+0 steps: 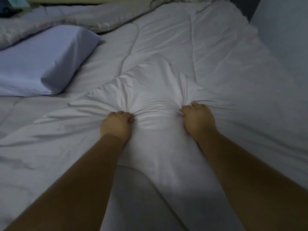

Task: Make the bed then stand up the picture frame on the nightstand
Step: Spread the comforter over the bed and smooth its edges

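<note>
A white quilted duvet covers most of the bed and is wrinkled in the middle. My left hand grips a bunch of the duvet cloth, and folds fan out from its fist. My right hand grips another bunch a little to the right. Between the two fists the cloth is gathered in tight pleats. A pale lilac pillow lies on the bed at the left. No picture frame or nightstand is in view.
A grey crumpled blanket lies along the far left edge of the bed. A pale wall borders the bed on the right. A dark object sits at the top left corner.
</note>
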Demonstrator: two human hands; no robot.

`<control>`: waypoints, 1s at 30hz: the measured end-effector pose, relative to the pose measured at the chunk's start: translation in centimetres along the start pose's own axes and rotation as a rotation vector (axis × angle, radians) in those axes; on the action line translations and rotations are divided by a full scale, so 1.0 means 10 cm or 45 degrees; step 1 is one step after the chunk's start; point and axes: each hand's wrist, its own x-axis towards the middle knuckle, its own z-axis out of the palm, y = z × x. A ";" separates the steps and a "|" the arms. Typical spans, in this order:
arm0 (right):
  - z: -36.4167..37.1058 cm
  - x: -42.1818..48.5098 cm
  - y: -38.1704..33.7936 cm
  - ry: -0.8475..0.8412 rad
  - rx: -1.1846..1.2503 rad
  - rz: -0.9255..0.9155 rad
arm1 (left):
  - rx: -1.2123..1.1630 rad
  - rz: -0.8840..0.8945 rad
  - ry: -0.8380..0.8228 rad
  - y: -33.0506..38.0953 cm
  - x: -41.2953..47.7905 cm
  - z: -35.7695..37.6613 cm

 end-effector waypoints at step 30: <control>-2.41 -2.01 -0.20 -0.300 -0.237 -0.259 | 0.142 0.255 -0.166 0.50 -2.20 -1.84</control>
